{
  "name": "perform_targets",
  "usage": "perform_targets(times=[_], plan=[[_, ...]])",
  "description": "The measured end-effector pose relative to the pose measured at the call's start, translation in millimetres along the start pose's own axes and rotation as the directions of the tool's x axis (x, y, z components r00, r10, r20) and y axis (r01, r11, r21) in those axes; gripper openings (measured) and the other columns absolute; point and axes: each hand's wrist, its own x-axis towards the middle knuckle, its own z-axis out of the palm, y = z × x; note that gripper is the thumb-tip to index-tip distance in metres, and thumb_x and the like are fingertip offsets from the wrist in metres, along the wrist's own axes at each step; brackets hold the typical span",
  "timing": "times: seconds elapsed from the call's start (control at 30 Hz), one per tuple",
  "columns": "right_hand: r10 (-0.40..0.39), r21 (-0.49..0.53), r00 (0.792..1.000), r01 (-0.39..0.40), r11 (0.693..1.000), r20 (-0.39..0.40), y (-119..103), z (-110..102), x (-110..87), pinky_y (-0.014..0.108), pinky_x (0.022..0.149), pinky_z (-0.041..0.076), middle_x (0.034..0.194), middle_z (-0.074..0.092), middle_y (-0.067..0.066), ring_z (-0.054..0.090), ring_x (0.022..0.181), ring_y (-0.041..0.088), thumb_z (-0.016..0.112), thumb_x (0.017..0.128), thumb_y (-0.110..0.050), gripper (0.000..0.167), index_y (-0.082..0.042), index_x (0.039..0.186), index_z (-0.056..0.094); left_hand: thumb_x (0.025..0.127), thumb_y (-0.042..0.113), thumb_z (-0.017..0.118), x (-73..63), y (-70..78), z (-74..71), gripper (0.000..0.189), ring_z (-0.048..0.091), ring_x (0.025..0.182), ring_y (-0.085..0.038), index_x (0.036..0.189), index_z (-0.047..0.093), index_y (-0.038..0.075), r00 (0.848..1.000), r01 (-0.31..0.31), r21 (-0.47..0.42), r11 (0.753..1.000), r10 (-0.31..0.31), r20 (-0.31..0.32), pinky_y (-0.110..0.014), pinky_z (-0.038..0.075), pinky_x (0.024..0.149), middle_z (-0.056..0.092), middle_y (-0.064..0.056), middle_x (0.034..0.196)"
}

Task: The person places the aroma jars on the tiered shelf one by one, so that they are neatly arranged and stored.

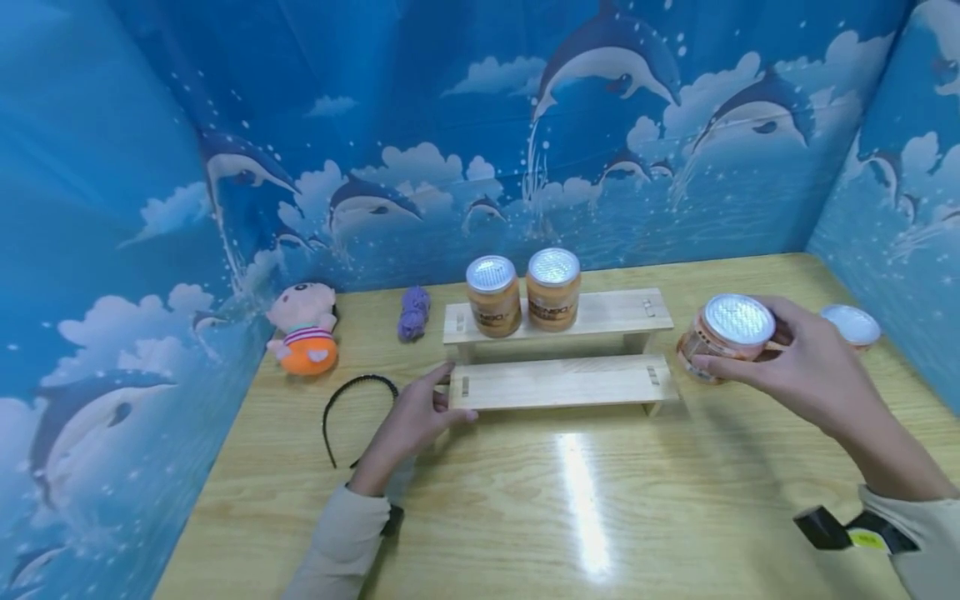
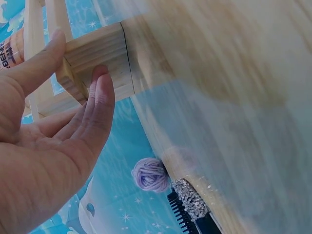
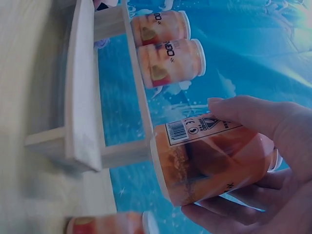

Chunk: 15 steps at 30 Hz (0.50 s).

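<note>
A two-step wooden rack [image 1: 555, 385] stands on the table, its lower step toward me. My left hand [image 1: 411, 417] holds the left end of that step, thumb at the front edge; the left wrist view shows the fingers by the rack's end leg [image 2: 97, 53]. Two orange cans with pale lids, a left can [image 1: 495, 300] and a right can [image 1: 553, 293], stand side by side on the upper step. To the right of the rack, my right hand [image 1: 810, 367] grips another orange can [image 3: 209, 161] around its side, lid upward in the head view.
A further can [image 1: 851, 323] stands behind my right hand, mostly hidden. On the left lie a plush doll [image 1: 306, 333], a purple yarn bundle [image 1: 413, 313] and a black headband [image 1: 327, 417]. Dolphin-print cloth walls [image 1: 450, 192] border the table's back and sides.
</note>
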Motion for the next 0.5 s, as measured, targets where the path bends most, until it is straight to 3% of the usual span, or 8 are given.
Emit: perform_targets(times=[0.2, 0.43, 0.5], plan=[[0.002, -0.019, 0.999, -0.001, 1.000, 0.045, -22, 2, 20.7, 0.020, 0.064, 0.051, 0.131, 0.056, 0.020, 0.055, 0.112, 0.033, 0.086, 0.081, -0.045, 0.088, -0.005, 0.149, 0.045, 0.080, 0.027, 0.087, -1.1, 0.3, 0.0, 0.092, 0.066, 0.100, -0.021, 0.156, 0.039, 0.008, 1.000, 0.010, 0.008, 1.000, -0.010, -0.002, -0.033, 0.059, 0.077, 0.061, -0.016, 0.135], [-0.026, 0.012, 0.997, 0.025, 1.000, 0.079, -40, 13, 46.0, 0.021, 0.070, 0.050, 0.131, 0.056, 0.019, 0.056, 0.114, 0.035, 0.087, 0.079, -0.044, 0.089, -0.005, 0.147, 0.046, 0.081, 0.028, 0.087, -0.9, -0.3, -0.2, 0.092, 0.066, 0.099, -0.020, 0.156, 0.038, 0.008, 1.000, 0.006, 0.007, 1.000, -0.006, -0.002, -0.033, 0.059, 0.077, 0.064, -0.014, 0.128], [-0.037, 0.014, 0.996, 0.036, 0.999, 0.080, -44, 18, 52.6, 0.028, 0.074, 0.051, 0.131, 0.056, 0.020, 0.056, 0.114, 0.035, 0.087, 0.079, -0.044, 0.089, -0.003, 0.146, 0.046, 0.081, 0.028, 0.087, -0.5, -0.2, -0.4, 0.091, 0.065, 0.100, -0.020, 0.156, 0.039, 0.007, 1.000, 0.002, 0.003, 1.000, -0.002, -0.001, -0.034, 0.059, 0.078, 0.063, -0.014, 0.129]])
